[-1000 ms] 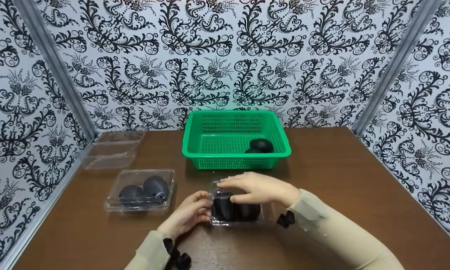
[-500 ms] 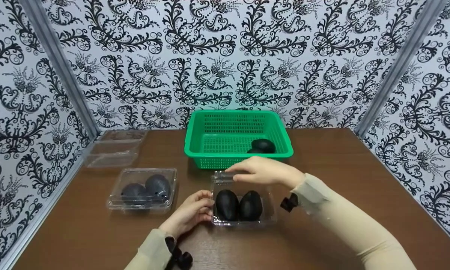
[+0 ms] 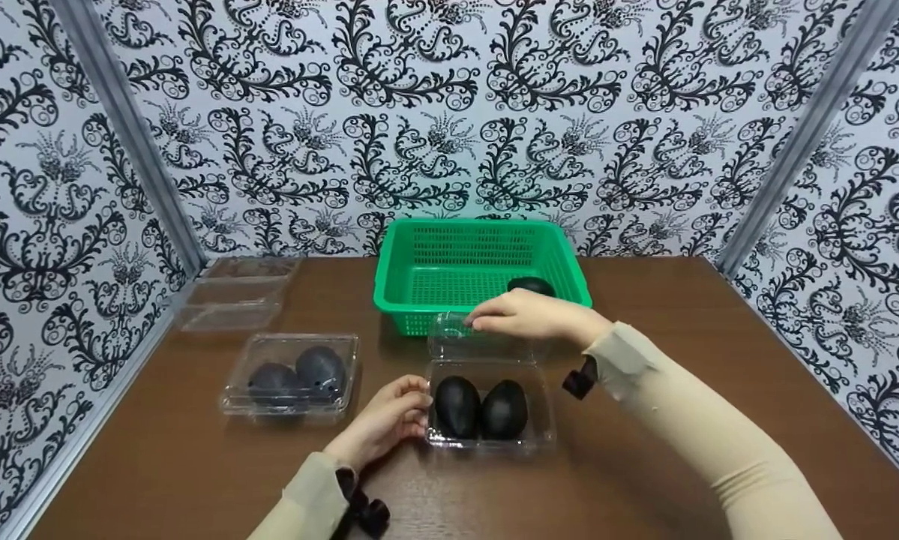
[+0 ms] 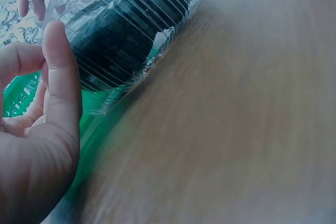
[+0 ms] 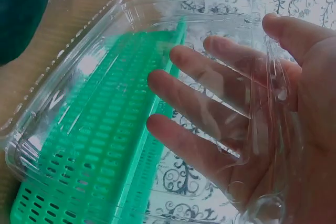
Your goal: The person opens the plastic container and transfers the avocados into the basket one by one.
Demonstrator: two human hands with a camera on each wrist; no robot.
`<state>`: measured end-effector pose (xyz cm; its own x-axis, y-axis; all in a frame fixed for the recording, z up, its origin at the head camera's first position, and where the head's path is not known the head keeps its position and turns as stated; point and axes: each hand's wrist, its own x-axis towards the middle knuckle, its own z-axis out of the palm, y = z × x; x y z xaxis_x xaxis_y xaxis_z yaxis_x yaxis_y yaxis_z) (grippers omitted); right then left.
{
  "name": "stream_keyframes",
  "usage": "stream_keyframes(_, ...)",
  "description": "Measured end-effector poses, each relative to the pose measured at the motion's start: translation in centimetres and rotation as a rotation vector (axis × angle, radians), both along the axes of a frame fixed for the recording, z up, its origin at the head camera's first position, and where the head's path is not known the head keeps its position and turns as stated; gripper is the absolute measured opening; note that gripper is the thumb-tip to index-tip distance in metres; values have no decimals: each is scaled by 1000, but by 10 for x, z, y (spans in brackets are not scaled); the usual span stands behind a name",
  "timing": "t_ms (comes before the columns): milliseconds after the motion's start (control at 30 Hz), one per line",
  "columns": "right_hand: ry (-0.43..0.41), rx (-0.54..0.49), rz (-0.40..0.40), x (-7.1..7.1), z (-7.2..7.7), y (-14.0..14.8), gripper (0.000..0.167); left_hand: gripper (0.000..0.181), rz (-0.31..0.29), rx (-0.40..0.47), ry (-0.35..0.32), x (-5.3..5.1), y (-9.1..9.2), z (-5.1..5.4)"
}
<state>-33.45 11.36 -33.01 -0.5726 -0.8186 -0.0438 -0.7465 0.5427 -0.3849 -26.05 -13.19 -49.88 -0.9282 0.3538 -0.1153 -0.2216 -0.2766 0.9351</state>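
A clear plastic clamshell container point(image 3: 494, 442) stands in the middle of the table, its lid point(image 3: 449, 334) raised at the back. Two dark, egg-shaped avocados point(image 3: 456, 406) lie side by side in its base. My left hand point(image 3: 389, 420) holds the base by its left side, thumb against the ribbed wall in the left wrist view. At the lid's far edge is my right hand point(image 3: 531, 315). Its fingers point(image 5: 199, 108) are straight and spread behind the clear lid, and the thumb touches the rim.
Behind the container stands a green basket point(image 3: 397, 309) with a dark avocado point(image 3: 530, 286) inside. To the left, a closed clamshell point(image 3: 243, 397) holds two avocados. More clear containers point(image 3: 228, 315) lie at the back left. Patterned walls point(image 3: 449, 150) enclose the table.
My right hand has moved back and up from over the container, and the lid has swung back with it, uncovering the two avocados. My left hand stays at the container's left side.
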Motion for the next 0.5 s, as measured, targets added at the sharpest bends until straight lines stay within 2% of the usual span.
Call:
stream_keyframes(100,-18,2,-4,-7,0,0,41,22,12,-22,14,-1,0,1)
stream_keyframes(200,-71,-4,-22,-12,1,0,38,20,21,-47,34,-1,1,3)
stream_keyframes(400,-255,-34,-120,-22,3,2,36,21,59,-134,45,-2,2,9)
stream_keyframes(500,-314,-45,-156,-26,3,7,38,23,91,-173,34,-4,5,12)
